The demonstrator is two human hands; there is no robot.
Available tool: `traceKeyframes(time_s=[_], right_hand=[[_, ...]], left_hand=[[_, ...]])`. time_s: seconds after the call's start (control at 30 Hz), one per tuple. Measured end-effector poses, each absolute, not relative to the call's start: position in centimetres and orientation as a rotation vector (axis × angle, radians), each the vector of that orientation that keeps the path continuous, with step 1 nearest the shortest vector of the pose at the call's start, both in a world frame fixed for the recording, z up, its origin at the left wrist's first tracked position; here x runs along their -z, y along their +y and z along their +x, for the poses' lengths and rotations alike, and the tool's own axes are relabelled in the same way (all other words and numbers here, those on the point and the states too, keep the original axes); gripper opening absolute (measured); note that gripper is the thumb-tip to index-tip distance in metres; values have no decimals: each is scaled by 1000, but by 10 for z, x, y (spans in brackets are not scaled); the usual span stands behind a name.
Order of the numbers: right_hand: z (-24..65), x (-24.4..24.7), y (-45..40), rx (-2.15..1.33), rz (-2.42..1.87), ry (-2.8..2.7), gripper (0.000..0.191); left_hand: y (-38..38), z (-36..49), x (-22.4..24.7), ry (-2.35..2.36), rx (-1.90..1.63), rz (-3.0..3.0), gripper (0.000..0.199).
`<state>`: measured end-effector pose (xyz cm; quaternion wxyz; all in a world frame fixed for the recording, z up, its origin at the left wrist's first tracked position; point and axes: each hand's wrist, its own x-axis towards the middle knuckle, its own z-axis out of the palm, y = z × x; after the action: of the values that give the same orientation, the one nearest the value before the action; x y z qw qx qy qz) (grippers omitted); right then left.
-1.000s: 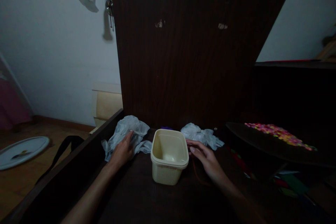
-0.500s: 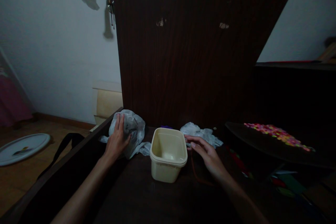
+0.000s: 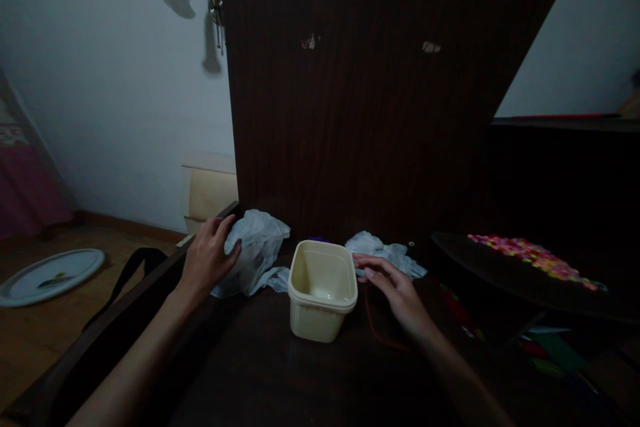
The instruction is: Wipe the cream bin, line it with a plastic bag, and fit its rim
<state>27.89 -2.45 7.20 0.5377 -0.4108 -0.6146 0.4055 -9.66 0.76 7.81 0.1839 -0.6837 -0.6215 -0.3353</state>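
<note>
A cream plastic tub (image 3: 323, 320) stands upright on the dark wooden surface (image 3: 250, 373), its inside showing nothing but bare walls. Beside its right rim is my right hand (image 3: 393, 287), fingers stretched out and at or very near the tub's side. My left hand (image 3: 210, 257) is at the left edge of a crumpled whitish plastic bag (image 3: 263, 237), thumb apart from the fingers. Whether its fingertips touch the bag, I cannot tell. A second crumpled bag (image 3: 385, 252) lies behind the tub, next to my right fingers.
A tall dark wooden panel (image 3: 350, 113) rises behind. On the right, many small colourful pieces (image 3: 535, 259) lie on a dark curved shelf (image 3: 465, 265). A raised wooden edge (image 3: 115, 320) runs along the left. A brownish cord (image 3: 373, 323) lies right of the tub.
My left hand has moved left, off the front of the bag to its edge. The bag has shifted slightly right. My right hand stays beside the tub, and the view has shifted a little.
</note>
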Motion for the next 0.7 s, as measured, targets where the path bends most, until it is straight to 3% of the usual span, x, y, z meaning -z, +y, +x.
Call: traceKeyframes(time_s=[0.23, 0.3, 0.43, 0.5, 0.6, 0.7], right_hand=[[279, -72, -26, -927, -956, -1456, 38], [279, -72, -27, -929, -954, -1457, 37], [282, -75, -31, -921, -959, -1465, 36], [283, -79, -31, -909, -972, -1466, 37], [283, -88, -31, -876, -982, -1479, 35], [277, -100, -28, -821, -959, -1518, 29]], left_hand=[[21, -90, -31, -1996, 911, -2333, 87], [22, -87, -23, -2028, 979, -2399, 78], [28, -85, -24, -2080, 1154, -2410, 26], [36, -86, -34, -2136, 1301, -2373, 13], [49, -86, -57, -2210, 1615, -2281, 18], [59, -83, -86, -2192, 2050, -2196, 37]])
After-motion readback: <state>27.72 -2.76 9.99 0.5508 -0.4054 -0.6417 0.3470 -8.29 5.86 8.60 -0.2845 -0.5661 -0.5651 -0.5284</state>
